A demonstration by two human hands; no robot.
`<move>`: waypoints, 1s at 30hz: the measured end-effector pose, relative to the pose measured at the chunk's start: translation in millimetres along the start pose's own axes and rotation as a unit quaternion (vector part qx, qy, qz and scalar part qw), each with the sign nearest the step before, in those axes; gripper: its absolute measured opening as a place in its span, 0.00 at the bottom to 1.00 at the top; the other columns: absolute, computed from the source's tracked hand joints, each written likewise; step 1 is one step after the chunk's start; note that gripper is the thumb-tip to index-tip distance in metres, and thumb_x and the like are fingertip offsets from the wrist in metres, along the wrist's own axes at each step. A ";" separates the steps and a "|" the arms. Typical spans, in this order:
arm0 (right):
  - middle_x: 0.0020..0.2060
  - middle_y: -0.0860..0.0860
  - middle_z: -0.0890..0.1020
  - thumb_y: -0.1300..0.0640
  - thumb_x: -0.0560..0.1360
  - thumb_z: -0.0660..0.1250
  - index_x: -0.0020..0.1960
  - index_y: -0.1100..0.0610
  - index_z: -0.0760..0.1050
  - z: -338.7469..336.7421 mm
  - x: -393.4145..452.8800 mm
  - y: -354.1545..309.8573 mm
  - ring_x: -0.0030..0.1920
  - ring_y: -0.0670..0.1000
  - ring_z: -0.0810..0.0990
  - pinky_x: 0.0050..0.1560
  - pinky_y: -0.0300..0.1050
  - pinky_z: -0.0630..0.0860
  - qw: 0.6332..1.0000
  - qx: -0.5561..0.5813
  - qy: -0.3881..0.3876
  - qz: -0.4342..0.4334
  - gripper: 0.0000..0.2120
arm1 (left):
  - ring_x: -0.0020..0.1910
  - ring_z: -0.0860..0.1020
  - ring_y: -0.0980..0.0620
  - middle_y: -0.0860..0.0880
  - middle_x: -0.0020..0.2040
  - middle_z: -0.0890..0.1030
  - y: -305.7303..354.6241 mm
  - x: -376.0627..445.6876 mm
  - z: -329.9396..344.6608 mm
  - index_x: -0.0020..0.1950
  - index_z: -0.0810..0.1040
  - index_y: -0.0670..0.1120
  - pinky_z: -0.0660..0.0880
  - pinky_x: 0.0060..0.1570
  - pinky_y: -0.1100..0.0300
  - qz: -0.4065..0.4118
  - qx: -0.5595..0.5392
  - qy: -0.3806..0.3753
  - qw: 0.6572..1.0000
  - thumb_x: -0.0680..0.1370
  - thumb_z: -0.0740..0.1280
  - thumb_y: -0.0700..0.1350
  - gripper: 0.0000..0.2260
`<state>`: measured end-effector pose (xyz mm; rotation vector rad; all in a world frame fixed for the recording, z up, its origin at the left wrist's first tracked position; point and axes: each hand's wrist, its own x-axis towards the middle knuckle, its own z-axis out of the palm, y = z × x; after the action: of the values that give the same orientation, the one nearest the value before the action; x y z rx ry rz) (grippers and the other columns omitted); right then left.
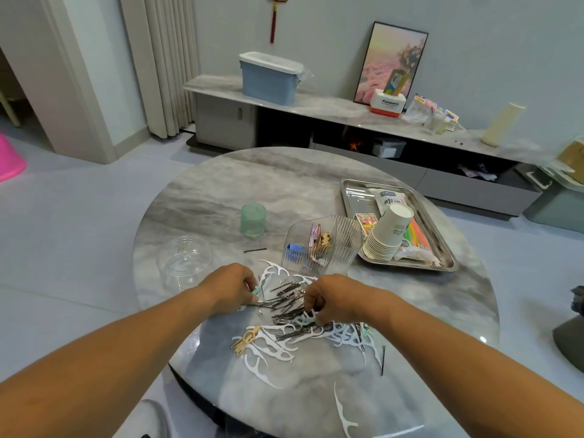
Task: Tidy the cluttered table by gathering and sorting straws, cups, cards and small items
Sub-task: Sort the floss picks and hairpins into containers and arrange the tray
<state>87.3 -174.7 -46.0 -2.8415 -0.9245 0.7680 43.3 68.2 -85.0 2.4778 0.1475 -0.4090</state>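
Below, both hands work a pile of hairpins (pixel 284 298) and floss picks (pixel 268 349) at the tabletop's (pixel 221 184) six o'clock. Left hand (pixel 230 289) pinches a green pick; right hand's (pixel 335 300) curled fingers grip another. Cups (pixel 388 235) lie in the tray (pixel 357 197) at two o'clock.

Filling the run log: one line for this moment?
stage: sorting small items | left hand: pinches mint floss pick | right hand: picking in hairpin pile | paper cups: on tray
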 end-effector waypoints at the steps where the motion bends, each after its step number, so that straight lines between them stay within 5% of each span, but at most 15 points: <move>1: 0.48 0.46 0.78 0.52 0.73 0.76 0.56 0.48 0.81 -1.3 -2.4 -2.9 0.49 0.49 0.77 0.48 0.46 0.78 1.000 -0.009 0.016 -0.007 0.12 | 0.40 0.79 0.53 0.53 0.41 0.81 0.2 0.3 1.1 0.49 0.82 0.49 0.74 0.43 0.61 0.006 -0.026 -0.015 1.000 0.75 0.77 0.45 0.06; 4: 0.52 0.47 0.76 0.46 0.73 0.75 0.55 0.45 0.81 -0.4 -2.8 -24.8 0.52 0.50 0.76 0.48 0.47 0.75 0.996 -0.004 0.072 -0.060 0.13 | 0.37 0.78 0.54 0.51 0.39 0.82 2.0 2.7 5.3 0.47 0.81 0.48 0.74 0.40 0.62 0.009 -0.075 -0.015 0.997 0.79 0.72 0.43 0.02; 11: 0.56 0.52 0.77 0.49 0.72 0.76 0.61 0.49 0.80 41.5 15.7 -83.8 0.54 0.58 0.78 0.52 0.52 0.76 0.985 0.004 0.032 -0.170 0.18 | 0.36 0.73 0.55 0.52 0.39 0.77 -3.4 8.7 11.6 0.54 0.78 0.49 0.68 0.35 0.64 0.015 -0.123 0.075 0.989 0.81 0.58 0.34 0.13; 15: 0.43 0.48 0.79 0.55 0.72 0.76 0.51 0.51 0.82 41.7 22.5 -82.1 0.45 0.53 0.78 0.43 0.46 0.73 0.989 0.059 0.038 -0.133 0.08 | 0.53 0.78 0.52 0.49 0.52 0.81 -8.8 6.0 14.7 0.56 0.80 0.50 0.74 0.56 0.60 0.058 -0.151 0.095 0.982 0.82 0.58 0.33 0.15; 19: 0.43 0.48 0.80 0.56 0.74 0.73 0.45 0.52 0.81 30.0 17.5 -66.0 0.42 0.51 0.78 0.42 0.46 0.76 0.988 0.090 0.062 -0.107 0.02 | 0.65 0.74 0.56 0.56 0.64 0.79 -21.8 -0.5 18.0 0.65 0.79 0.52 0.69 0.65 0.61 0.140 -0.042 0.140 0.979 0.85 0.60 0.44 0.12; 23: 0.45 0.46 0.83 0.53 0.79 0.70 0.51 0.53 0.80 -0.6 5.8 -41.7 0.45 0.47 0.81 0.49 0.45 0.80 0.967 0.198 0.134 -0.084 0.04 | 0.78 0.56 0.62 0.61 0.78 0.62 -30.3 -13.1 31.7 0.79 0.63 0.61 0.52 0.75 0.64 0.172 0.003 0.093 0.981 0.83 0.52 0.63 0.24; 27: 0.42 0.45 0.81 0.54 0.81 0.68 0.60 0.49 0.76 -50.2 3.3 -9.3 0.38 0.44 0.81 0.37 0.38 0.79 0.907 0.277 0.318 0.009 0.08 | 0.79 0.41 0.64 0.60 0.82 0.46 -23.5 -17.6 50.0 0.82 0.47 0.64 0.37 0.78 0.61 0.207 0.106 0.024 0.972 0.80 0.43 0.71 0.31; 30: 0.39 0.47 0.80 0.56 0.79 0.69 0.58 0.51 0.77 -75.6 6.9 13.2 0.35 0.44 0.78 0.31 0.37 0.71 0.892 0.248 0.369 0.085 0.09 | 0.78 0.35 0.66 0.61 0.82 0.40 -10.2 -19.2 63.1 0.81 0.42 0.65 0.32 0.77 0.60 0.245 0.160 0.006 0.956 0.79 0.39 0.73 0.32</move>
<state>135.1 -174.3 14.5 -2.4213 -0.3028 -0.1082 6.9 38.8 -132.6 2.7101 -0.5636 -0.2140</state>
